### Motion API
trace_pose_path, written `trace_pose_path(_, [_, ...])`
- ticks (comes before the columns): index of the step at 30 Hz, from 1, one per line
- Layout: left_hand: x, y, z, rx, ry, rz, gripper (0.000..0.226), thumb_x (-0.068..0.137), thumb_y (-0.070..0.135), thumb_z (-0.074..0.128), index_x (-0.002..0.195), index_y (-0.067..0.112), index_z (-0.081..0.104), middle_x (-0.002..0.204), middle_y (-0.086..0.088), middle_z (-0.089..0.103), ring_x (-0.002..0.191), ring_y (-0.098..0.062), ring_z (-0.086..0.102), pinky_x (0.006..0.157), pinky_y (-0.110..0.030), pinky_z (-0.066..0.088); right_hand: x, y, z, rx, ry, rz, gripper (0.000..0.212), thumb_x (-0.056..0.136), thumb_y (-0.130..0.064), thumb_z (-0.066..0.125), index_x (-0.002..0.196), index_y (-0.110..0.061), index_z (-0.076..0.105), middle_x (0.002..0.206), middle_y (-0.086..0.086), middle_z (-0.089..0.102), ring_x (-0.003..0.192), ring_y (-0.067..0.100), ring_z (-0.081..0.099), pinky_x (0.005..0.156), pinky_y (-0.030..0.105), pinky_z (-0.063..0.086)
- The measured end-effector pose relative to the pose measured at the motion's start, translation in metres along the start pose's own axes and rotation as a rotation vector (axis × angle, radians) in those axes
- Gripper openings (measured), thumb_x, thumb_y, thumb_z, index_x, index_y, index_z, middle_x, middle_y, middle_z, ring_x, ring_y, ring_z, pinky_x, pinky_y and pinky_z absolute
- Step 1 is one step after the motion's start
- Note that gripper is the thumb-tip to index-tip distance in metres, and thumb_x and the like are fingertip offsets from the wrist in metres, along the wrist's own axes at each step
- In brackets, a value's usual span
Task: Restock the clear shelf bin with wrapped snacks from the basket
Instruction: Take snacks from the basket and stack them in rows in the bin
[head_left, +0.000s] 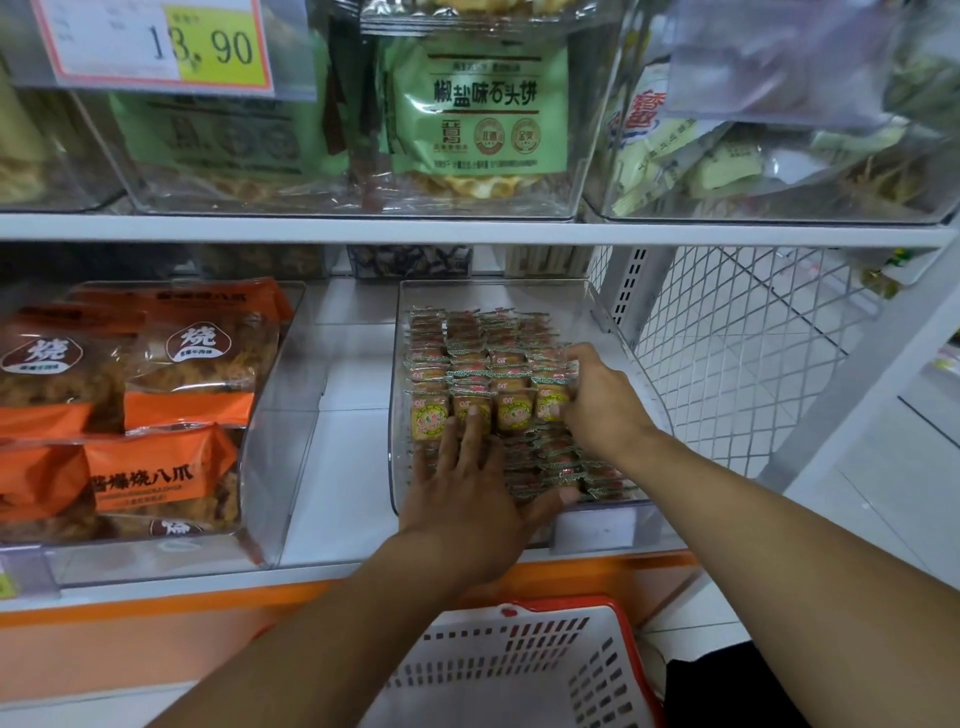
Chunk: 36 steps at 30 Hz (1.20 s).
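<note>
A clear shelf bin (613, 322) on the lower shelf holds several rows of small wrapped snacks (467, 353) with green-edged wrappers and yellow labels. My left hand (467, 483) lies flat, fingers straight, on the front rows of snacks inside the bin. My right hand (597, 400) reaches in from the right; its fingers curl around the right end of an upright row of snacks. The white basket (519, 670) with a red rim sits below the shelf at the bottom of the view; no snacks show in its visible part.
A second clear bin (270, 415) at left holds orange snack bags. Clear bins with green packs (478, 114) stand on the shelf above. White wire mesh (737, 353) closes the shelf at right. An orange strip runs along the shelf front.
</note>
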<state>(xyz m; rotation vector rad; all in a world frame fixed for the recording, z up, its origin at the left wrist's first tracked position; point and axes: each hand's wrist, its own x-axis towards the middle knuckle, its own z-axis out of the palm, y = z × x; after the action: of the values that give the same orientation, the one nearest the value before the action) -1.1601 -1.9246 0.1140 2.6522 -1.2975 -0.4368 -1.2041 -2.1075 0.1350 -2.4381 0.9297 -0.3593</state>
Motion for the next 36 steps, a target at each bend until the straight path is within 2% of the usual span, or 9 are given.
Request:
trace_pose_path(4, [0.0,0.0,0.0,-0.01,-0.006,0.0,0.121,0.063,0.098,-0.006,0.162,0.028,-0.006,0.167,-0.001,-0.026,0.153,-0.024,-0.025,0.125,-0.055,-0.007,-0.001,0.0,0.002,-0.026,0.03,-0.046,0.061,0.086,-0.001,0.072,0.139,-0.021,0.048,0.118,0.011,0.063,0.108,0.027,0.059,0.087,0.03,0.046])
trace_pose_path(9, [-0.003,0.002,-0.001,-0.009,0.017,0.002,0.113,0.073,0.095,0.004,0.162,0.025,0.0,0.168,-0.006,-0.021,0.156,-0.025,-0.018,0.126,-0.049,-0.006,-0.006,-0.002,0.005,-0.047,0.026,-0.1,0.066,0.086,0.007,0.066,0.142,-0.02,0.045,0.131,0.014,0.054,0.119,0.031,0.056,0.098,0.036,0.047])
trace_pose_path(15, [-0.013,0.003,-0.011,-0.079,0.044,0.007,0.112,0.074,0.094,0.015,0.163,0.026,0.002,0.169,-0.004,-0.019,0.156,-0.023,-0.017,0.125,-0.044,-0.005,-0.008,-0.003,-0.006,-0.036,0.032,-0.082,0.071,0.084,0.006,0.066,0.144,-0.023,0.042,0.133,0.014,0.047,0.112,0.031,0.057,0.087,0.024,0.039])
trace_pose_path(20, [-0.038,-0.007,-0.028,-0.184,0.132,0.044,0.105,0.077,0.092,0.023,0.162,0.032,0.004,0.171,0.002,-0.013,0.157,-0.019,-0.012,0.128,-0.047,0.01,-0.019,0.0,-0.022,-0.004,0.096,-0.101,0.066,0.086,0.007,0.063,0.144,-0.021,0.044,0.133,0.014,0.053,0.119,0.027,0.055,0.084,0.017,0.034])
trace_pose_path(22, [-0.051,-0.016,-0.033,-0.229,0.2,0.081,0.095,0.085,0.086,0.033,0.16,0.034,0.007,0.171,0.006,-0.01,0.157,-0.014,-0.008,0.126,-0.042,0.013,-0.023,0.002,-0.023,0.041,0.074,-0.055,0.067,0.088,0.006,0.061,0.147,-0.019,0.041,0.128,0.01,0.058,0.113,0.024,0.055,0.085,0.018,0.036])
trace_pose_path(25, [-0.073,-0.026,-0.031,-0.252,0.281,0.18,0.085,0.089,0.077,0.043,0.158,0.036,0.011,0.17,0.013,-0.005,0.156,-0.007,-0.004,0.123,-0.031,0.018,-0.027,0.002,-0.015,0.161,-0.064,0.085,0.073,0.092,-0.001,0.061,0.154,-0.018,0.027,0.115,0.006,0.066,0.105,0.025,0.06,0.084,0.03,0.046])
trace_pose_path(27, [-0.082,-0.029,-0.026,-0.24,0.268,0.2,0.085,0.09,0.075,0.044,0.158,0.039,0.009,0.169,0.016,-0.006,0.156,-0.007,-0.005,0.124,-0.031,0.017,-0.027,0.001,-0.007,0.176,-0.073,0.104,0.073,0.093,-0.002,0.06,0.155,-0.013,0.023,0.107,0.008,0.07,0.102,0.026,0.06,0.083,0.028,0.043])
trace_pose_path(30, [-0.085,-0.03,-0.02,-0.18,0.229,0.167,0.089,0.09,0.078,0.04,0.16,0.036,0.004,0.168,0.015,-0.016,0.155,-0.007,-0.012,0.119,-0.026,0.007,-0.027,-0.002,-0.002,0.191,-0.033,0.141,0.07,0.094,-0.005,0.06,0.155,-0.015,0.027,0.095,0.004,0.064,0.095,0.022,0.055,0.082,0.025,0.04])
trace_pose_path(36, [-0.079,-0.029,-0.011,-0.087,0.17,0.162,0.091,0.091,0.079,0.036,0.162,0.03,0.003,0.168,0.011,-0.02,0.153,-0.007,-0.02,0.118,-0.025,0.001,-0.025,-0.01,0.001,0.143,0.005,0.096,0.062,0.093,-0.001,0.059,0.15,-0.017,0.038,0.099,0.008,0.066,0.09,0.025,0.057,0.078,0.03,0.047])
